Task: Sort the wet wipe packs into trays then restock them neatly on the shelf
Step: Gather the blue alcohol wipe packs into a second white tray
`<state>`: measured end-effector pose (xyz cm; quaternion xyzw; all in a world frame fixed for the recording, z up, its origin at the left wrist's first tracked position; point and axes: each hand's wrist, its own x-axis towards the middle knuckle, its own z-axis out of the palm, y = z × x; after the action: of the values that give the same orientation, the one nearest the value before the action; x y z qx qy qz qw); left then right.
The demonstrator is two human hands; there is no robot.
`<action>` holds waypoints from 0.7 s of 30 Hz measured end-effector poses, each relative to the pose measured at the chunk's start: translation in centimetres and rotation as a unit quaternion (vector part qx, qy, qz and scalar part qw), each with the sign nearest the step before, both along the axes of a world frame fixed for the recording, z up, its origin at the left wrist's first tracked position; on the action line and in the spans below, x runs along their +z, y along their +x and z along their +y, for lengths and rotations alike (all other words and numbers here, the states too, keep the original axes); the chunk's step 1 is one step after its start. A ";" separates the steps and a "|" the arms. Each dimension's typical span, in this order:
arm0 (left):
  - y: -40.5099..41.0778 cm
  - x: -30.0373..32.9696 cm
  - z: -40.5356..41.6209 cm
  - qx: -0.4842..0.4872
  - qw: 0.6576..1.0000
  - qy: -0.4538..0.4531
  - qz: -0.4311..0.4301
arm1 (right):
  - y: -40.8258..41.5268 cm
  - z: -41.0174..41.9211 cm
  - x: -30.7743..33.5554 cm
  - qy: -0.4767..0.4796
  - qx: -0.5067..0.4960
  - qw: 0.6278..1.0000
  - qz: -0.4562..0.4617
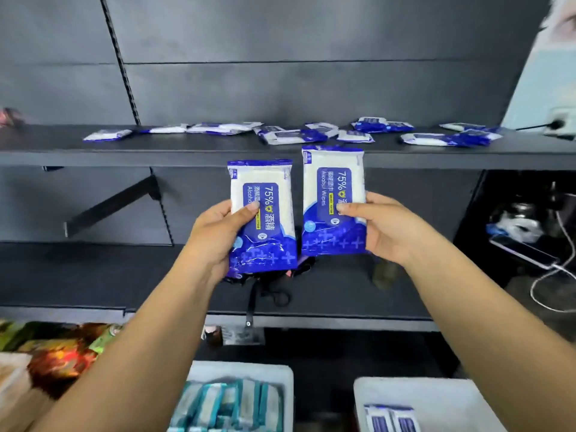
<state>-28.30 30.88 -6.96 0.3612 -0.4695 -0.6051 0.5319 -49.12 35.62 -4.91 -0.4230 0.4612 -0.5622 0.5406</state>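
Dark grey metal shelf (218, 151) runs across the view, with several flat blue-and-white wet wipe packs (290, 135) scattered along it at 12 o'clock. Left hand (215, 235) grips one upright blue-and-white alcohol wipe pack (263, 213), thumb on its front. Right hand (389, 229) grips a second matching pack (332, 194) just beside it, slightly higher. At 6 o'clock stand two white plastic trays (274, 372) holding more packs.
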 end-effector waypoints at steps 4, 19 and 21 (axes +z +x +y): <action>-2.1 -2.9 3.9 -0.028 0.999 0.036 -0.019 | -2.4 6.1 -2.2 0.040 -0.059 0.997 0.028; -20.4 -19.1 8.9 -0.103 0.967 0.186 -0.144 | -20.5 12.8 -18.5 0.211 -0.178 0.961 0.000; -23.7 -22.6 9.2 -0.079 0.958 0.221 -0.164 | -24.2 12.1 -22.2 0.246 -0.163 0.955 0.005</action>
<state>-52.04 40.06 -29.56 0.5257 -0.4322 -0.6662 0.3049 -73.33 47.71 -27.13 -0.1984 0.6505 -0.5100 0.5266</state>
